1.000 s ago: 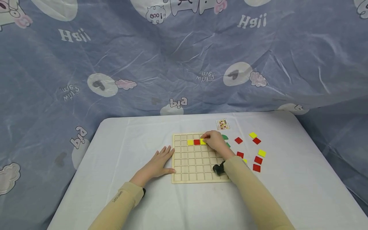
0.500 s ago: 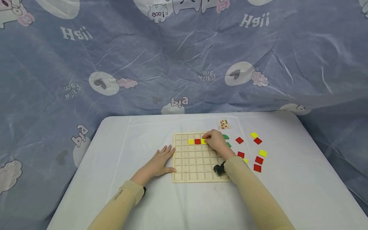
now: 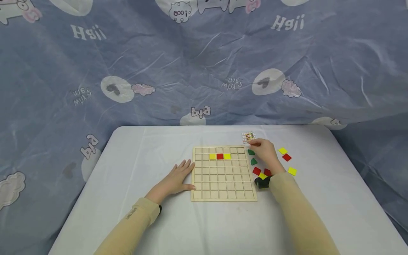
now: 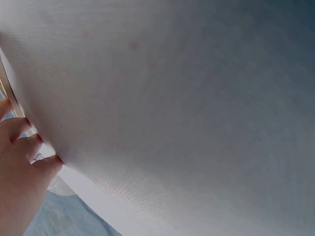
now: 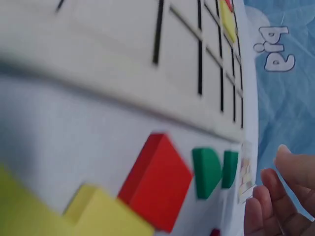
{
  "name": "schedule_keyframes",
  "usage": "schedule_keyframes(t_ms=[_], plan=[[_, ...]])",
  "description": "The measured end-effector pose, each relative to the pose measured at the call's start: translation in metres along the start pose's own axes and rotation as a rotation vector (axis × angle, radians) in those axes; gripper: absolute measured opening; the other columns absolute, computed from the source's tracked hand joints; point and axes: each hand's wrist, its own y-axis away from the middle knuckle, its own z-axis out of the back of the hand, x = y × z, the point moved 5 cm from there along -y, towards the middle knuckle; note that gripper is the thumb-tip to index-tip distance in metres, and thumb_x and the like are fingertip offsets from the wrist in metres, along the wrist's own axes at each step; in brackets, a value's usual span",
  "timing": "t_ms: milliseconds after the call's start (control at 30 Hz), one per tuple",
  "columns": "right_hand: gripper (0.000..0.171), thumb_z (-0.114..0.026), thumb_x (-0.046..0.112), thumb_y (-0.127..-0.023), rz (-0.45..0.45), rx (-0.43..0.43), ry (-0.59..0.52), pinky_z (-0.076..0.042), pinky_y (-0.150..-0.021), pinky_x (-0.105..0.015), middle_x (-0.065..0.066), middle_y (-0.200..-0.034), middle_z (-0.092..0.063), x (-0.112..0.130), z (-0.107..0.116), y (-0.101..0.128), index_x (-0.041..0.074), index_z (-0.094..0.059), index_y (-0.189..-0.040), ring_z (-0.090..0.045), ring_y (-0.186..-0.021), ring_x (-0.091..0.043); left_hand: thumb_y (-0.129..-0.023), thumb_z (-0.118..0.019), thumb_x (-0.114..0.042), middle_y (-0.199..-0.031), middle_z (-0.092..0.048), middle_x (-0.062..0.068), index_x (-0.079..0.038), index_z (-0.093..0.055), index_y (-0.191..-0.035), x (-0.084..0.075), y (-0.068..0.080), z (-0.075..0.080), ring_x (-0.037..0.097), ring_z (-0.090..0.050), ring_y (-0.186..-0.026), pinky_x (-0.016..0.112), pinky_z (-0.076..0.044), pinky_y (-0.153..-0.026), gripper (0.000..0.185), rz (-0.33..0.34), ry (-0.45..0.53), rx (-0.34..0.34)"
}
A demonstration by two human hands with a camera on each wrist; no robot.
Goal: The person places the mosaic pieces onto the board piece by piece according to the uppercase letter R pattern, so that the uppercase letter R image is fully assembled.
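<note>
A square wooden grid board (image 3: 224, 182) lies on the white table. In its second row from the back sit a yellow tile (image 3: 212, 156), a red tile (image 3: 220, 156) and another yellow tile (image 3: 227, 156), side by side. My left hand (image 3: 174, 181) rests at the board's left edge, fingers spread and thumb on the near part of that edge. To the board's right, my right hand (image 3: 264, 150) hovers over the table near a small pattern card (image 3: 247, 136). The right wrist view shows this hand (image 5: 290, 191) with nothing between thumb and fingers.
Two green rounded pieces (image 3: 253, 161) lie beside the board's right edge. Nearer are red tiles (image 3: 256, 171) and a yellow tile (image 3: 262, 176), partly covered by the wrist camera (image 3: 262, 182). Farther right lie a red tile (image 3: 287, 157) and yellow tiles (image 3: 292, 171). A patterned curtain (image 3: 178, 71) hangs behind.
My right hand has left the yellow tile in the second row and moved right, off the board, toward the card. That tile stays in its cell. The left hand keeps its place.
</note>
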Motion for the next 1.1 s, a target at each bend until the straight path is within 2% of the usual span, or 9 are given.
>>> schedule_keyframes(t_ms=[167, 333, 500, 633, 867, 1100], plan=[[0.034, -0.061, 0.022, -0.098, -0.060, 0.020, 0.047, -0.048, -0.101, -0.047, -0.022, -0.129, -0.061, -0.016, 0.002, -0.002, 0.002, -0.065, -0.125, -0.057, -0.114, -0.034, -0.084, -0.068, -0.055, -0.166, -0.012, 0.009, -0.015, -0.020, -0.158, 0.000, 0.000, 0.000, 0.029, -0.007, -0.154, 0.053, -0.009, -0.125, 0.097, 0.002, 0.000, -0.002], [0.033, -0.063, 0.020, -0.097, -0.044, 0.024, 0.110, -0.050, -0.099, -0.047, -0.022, -0.126, -0.064, -0.018, -0.003, -0.004, 0.000, -0.066, -0.123, -0.058, -0.110, -0.034, -0.084, -0.069, -0.055, -0.166, -0.012, 0.009, -0.014, -0.021, -0.158, -0.002, -0.001, 0.001, 0.030, -0.007, -0.154, 0.054, -0.010, -0.124, 0.097, 0.007, 0.002, -0.003], [0.029, -0.067, 0.016, -0.094, -0.001, -0.005, 0.174, -0.055, -0.080, -0.037, -0.021, -0.109, -0.069, -0.015, -0.008, -0.006, -0.002, -0.068, -0.117, -0.062, -0.087, -0.027, -0.084, -0.069, -0.054, -0.166, -0.013, 0.009, -0.014, -0.022, -0.158, -0.004, 0.000, 0.001, 0.030, -0.007, -0.154, 0.054, -0.010, -0.124, 0.096, 0.010, 0.007, -0.002], [0.026, -0.069, 0.015, -0.093, -0.011, -0.014, 0.181, -0.050, -0.068, -0.028, -0.019, -0.103, -0.069, -0.014, -0.010, -0.005, -0.001, -0.069, -0.114, -0.059, -0.074, -0.020, -0.085, -0.069, -0.054, -0.166, -0.013, 0.009, -0.014, -0.022, -0.158, -0.004, 0.001, 0.000, 0.030, -0.007, -0.154, 0.054, -0.010, -0.124, 0.096, 0.010, 0.005, 0.001], [0.022, -0.069, 0.014, -0.092, -0.002, -0.019, 0.181, -0.050, -0.069, -0.028, -0.019, -0.102, -0.067, -0.010, -0.010, -0.002, -0.002, -0.066, -0.108, -0.059, -0.078, -0.022, -0.085, -0.069, -0.053, -0.166, -0.013, 0.009, -0.014, -0.022, -0.158, -0.004, 0.000, 0.001, 0.030, -0.008, -0.154, 0.054, -0.010, -0.124, 0.096, 0.007, 0.006, -0.004], [0.020, -0.071, 0.014, -0.090, -0.011, -0.005, 0.165, -0.047, -0.065, -0.025, -0.015, -0.094, -0.064, -0.010, -0.007, 0.003, 0.001, -0.063, -0.102, -0.056, -0.077, -0.023, -0.085, -0.069, -0.054, -0.166, -0.012, 0.009, -0.014, -0.021, -0.158, -0.004, 0.000, 0.002, 0.030, -0.007, -0.154, 0.053, -0.010, -0.124, 0.095, 0.013, 0.002, 0.004]])
